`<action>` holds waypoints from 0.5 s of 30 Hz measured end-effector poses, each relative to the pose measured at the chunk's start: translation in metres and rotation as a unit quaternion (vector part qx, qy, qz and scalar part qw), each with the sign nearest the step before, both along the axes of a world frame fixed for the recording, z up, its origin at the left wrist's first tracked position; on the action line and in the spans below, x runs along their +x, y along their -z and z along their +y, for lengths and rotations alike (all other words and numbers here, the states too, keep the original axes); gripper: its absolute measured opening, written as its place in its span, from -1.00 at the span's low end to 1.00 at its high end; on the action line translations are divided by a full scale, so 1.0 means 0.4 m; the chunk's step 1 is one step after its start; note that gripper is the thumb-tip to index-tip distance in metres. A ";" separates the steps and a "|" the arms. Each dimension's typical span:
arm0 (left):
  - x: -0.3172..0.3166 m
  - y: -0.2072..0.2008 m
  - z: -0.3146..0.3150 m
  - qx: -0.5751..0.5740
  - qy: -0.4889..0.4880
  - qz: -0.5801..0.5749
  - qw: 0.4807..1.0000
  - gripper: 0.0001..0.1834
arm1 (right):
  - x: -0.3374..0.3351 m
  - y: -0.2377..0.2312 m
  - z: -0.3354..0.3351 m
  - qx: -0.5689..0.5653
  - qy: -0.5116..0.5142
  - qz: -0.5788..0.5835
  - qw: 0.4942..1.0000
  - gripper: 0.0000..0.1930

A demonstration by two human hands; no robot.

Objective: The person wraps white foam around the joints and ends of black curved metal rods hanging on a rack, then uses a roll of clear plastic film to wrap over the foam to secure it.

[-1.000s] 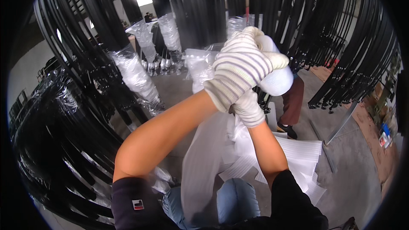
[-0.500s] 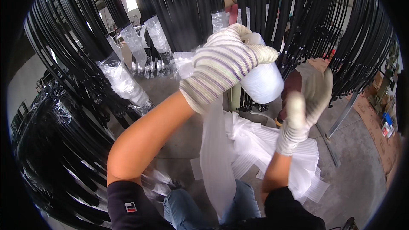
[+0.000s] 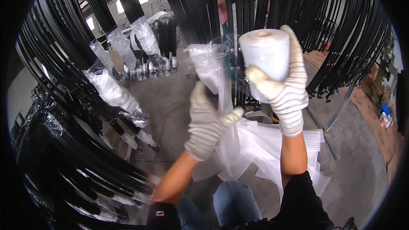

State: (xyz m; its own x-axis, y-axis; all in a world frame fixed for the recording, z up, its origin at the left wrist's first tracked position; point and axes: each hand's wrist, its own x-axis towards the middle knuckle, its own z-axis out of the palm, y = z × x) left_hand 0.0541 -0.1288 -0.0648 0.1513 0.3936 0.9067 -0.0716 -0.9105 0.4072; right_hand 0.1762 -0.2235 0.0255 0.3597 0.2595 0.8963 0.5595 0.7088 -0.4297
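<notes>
A roll of clear plastic stretch film (image 3: 265,53) stands nearly upright in my right hand (image 3: 290,87), the gloved thumb on one side and the fingers on the other. My left hand (image 3: 204,123), in a striped knit glove and slightly blurred, is open with its thumb spread away from the fingers. Just above it, white foam sheet (image 3: 208,61) is wrapped around the lower end of a bundle of black tubes (image 3: 191,12). Clear film shows around that wrap. A long foam strip (image 3: 228,115) hangs down beside my left hand.
White foam sheets (image 3: 266,145) lie piled in front of my legs. Film-wrapped tube ends (image 3: 113,87) hang at the left, above dark tubes (image 3: 55,153). More black tubes (image 3: 341,47) and a metal stand leg (image 3: 341,110) are at the right. Behind the tubes shows another person's pink clothing (image 3: 221,6).
The film roll has passed from my left hand to my right, and now stands more upright. My left hand has come down and leftward, off the roll. The foam-wrapped bundle is now uncovered.
</notes>
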 end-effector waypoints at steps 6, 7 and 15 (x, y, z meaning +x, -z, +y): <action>-0.038 0.097 0.141 -0.244 0.269 -0.162 0.918 -0.55 | 0.090 0.018 -0.058 0.010 0.114 -0.013 0.993 -0.02; -0.040 0.082 0.168 -0.242 0.330 -0.164 0.898 -0.56 | 0.102 0.027 -0.069 -0.008 0.109 0.008 0.994 -0.03; 0.016 0.065 0.291 -0.304 0.558 -0.089 0.767 -0.38 | 0.123 0.099 -0.145 -0.028 0.146 0.056 0.987 -0.01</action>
State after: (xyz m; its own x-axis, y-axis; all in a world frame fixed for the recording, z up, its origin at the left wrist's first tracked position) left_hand 0.0606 -0.0124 -0.0909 0.5956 0.4679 0.6529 -0.7726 0.1112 0.6251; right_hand 0.2253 -0.2816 -0.0140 0.5221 0.1788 0.8339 0.6835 0.4972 -0.5345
